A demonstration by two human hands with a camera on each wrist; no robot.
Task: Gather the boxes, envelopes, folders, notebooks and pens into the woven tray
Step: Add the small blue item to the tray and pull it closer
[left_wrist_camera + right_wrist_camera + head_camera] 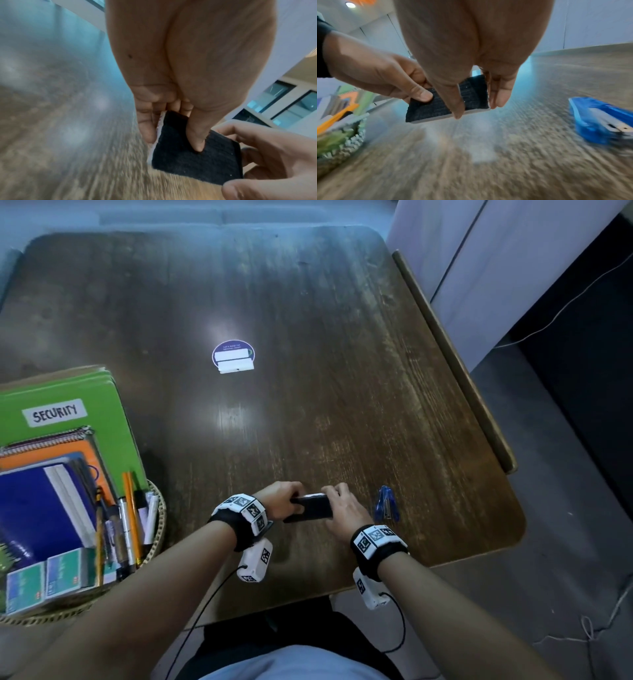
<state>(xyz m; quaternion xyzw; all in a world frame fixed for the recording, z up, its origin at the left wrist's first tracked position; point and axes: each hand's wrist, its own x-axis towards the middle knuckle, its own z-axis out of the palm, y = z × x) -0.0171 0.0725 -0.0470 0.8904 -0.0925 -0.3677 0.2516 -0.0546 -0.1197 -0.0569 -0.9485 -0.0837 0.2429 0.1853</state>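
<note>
Holding a small flat block [312,506] between them, both hands hover just above the table's near edge. The block is rectangular, with a black fuzzy felt face and a thin white backing layer along one side; it looks like a board eraser. The left hand [281,499] pinches its left end, thumb [421,94] pressed on the felt and fingers curled behind. The right hand [344,508] clamps the right end the same way, thumb on the felt face, fingers wrapped round the far edge. Both wrists wear black straps carrying white cubes printed with black square markers, and cabled white units hang below them.

Just right of the right hand, a translucent blue stapler [387,505] with a metal strip lies on the table [342,371], a dark, worn wooden top with rounded corners and streaky grain.

At the near left corner sits the woven tray [158,529], round, with a pale braided rim. It is filled: green folders [113,405], the top one labelled "SECURITY", an orange spiral-bound notebook [73,445], a dark blue book [34,508], two small teal-and-white boxes [44,577] at the front, and pens and pencils [128,525] lined along the right side.

Near the table's middle lies a round purple sticker [233,356] with white strips.
</note>
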